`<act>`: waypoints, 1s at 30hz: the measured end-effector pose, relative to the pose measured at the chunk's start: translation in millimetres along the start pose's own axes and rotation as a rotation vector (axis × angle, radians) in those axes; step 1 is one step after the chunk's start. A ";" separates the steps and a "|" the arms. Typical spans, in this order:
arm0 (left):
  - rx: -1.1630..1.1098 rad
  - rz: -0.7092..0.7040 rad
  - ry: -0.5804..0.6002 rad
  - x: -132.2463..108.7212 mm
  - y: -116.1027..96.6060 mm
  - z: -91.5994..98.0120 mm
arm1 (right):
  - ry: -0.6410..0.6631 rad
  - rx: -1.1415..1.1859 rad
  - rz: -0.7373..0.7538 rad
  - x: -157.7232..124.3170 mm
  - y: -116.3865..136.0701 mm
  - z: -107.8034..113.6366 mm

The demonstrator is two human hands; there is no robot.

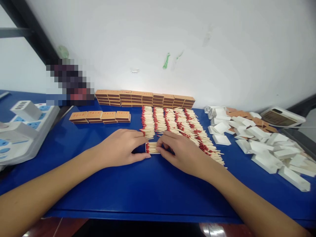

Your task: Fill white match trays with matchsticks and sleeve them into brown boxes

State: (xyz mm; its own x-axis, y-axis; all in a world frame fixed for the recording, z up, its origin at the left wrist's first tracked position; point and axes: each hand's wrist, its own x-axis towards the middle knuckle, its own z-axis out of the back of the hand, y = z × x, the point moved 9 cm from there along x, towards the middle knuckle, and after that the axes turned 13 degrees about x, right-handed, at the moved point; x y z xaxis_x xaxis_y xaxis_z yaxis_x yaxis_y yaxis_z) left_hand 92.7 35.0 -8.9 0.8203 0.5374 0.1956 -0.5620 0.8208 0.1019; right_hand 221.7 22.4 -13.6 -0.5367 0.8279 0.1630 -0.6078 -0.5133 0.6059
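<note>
A small white matchbox tray filled with red-tipped matches lies on the blue table between my hands. My left hand grips the tray's left end, with the thumb on the near side and the fingers on the far side. At the right end, the thumb and fingertips of my right hand are pinched together on the matches; its other fingers are curled. Just beyond both hands, loose matches are spread in several rows, partly hidden behind my right hand.
Stacked orange matchboxes line the wall, and a shorter row of matchboxes stands at left. White trays and orange sleeves are heaped at right, beside a phone. A power strip with plugs sits at far left.
</note>
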 end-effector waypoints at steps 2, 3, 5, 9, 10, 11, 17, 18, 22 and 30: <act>-0.010 -0.003 -0.003 0.0 0.0 -0.1 | -0.016 0.020 0.015 0.0 0.8 2.0; -0.014 -0.004 -0.008 0.1 0.2 0.1 | -0.021 0.028 0.022 0.0 1.0 2.9; -0.020 -0.005 -0.020 0.4 0.6 0.8 | -0.017 0.039 0.031 -0.4 0.7 3.9; -0.026 -0.008 -0.036 0.9 0.1 2.7 | -0.001 0.061 0.025 -1.0 0.4 4.0; -0.027 -0.010 -0.038 1.0 -0.4 3.2 | -0.003 0.066 0.022 -0.9 0.7 3.9; -0.027 -0.011 -0.038 1.0 -0.8 3.5 | -0.008 0.066 0.022 -0.6 1.3 3.8; -0.031 -0.022 -0.008 1.0 -2.0 1.5 | -0.057 0.003 0.031 1.4 2.6 2.1; -0.032 -0.021 -0.007 1.1 -1.8 1.3 | -0.066 -0.006 0.035 1.5 2.5 2.4; -0.025 -0.023 -0.010 1.0 -2.0 1.1 | -0.084 -0.001 0.058 0.8 3.1 3.1; -0.016 -0.037 -0.041 0.4 -3.2 3.2 | -0.015 0.096 0.138 -0.5 12.1 -7.2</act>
State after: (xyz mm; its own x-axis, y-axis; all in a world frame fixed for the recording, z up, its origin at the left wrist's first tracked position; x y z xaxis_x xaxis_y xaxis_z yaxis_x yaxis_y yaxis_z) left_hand 94.4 32.0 -6.1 0.8356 0.4980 0.2320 -0.5289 0.8434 0.0943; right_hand 210.4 14.2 -12.0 -0.6022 0.7547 0.2604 -0.4702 -0.5989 0.6483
